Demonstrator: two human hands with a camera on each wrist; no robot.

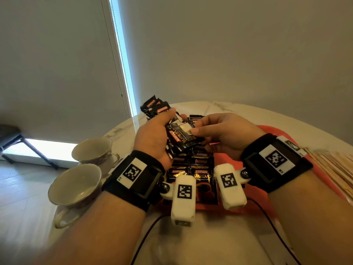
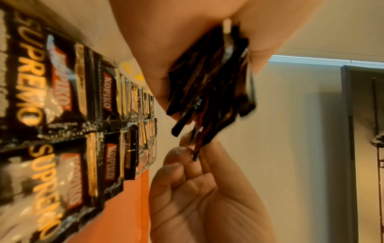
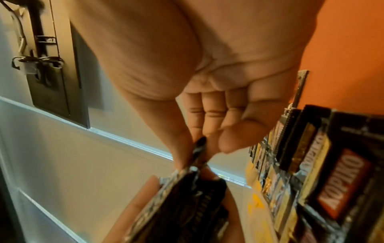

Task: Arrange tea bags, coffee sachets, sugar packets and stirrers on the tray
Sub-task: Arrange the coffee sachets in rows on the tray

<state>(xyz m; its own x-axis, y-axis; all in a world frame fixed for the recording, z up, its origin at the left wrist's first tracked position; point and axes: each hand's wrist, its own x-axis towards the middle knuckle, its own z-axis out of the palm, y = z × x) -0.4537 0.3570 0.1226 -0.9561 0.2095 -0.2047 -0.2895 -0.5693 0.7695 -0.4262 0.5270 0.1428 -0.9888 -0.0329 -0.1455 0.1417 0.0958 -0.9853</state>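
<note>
Nearest us, two cups (image 1: pixel 76 184) sit at the tabletop's (image 1: pixel 219 108) left edge. Our left hand (image 1: pixel 152 136) curls its grip round a sachet bundle (image 1: pixel 158 108). Sachet rows (image 1: pixel 191 176) lie on the orange tray (image 1: pixel 265 129) below. Our right hand (image 1: pixel 227 131) pinches one sachet (image 1: pixel 181 138). Stirrers (image 1: pixel 334 169) lie far right.

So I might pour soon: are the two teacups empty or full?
Empty: both teacups, near and far, stand upright beside the table edge, bare insides showing.
</note>
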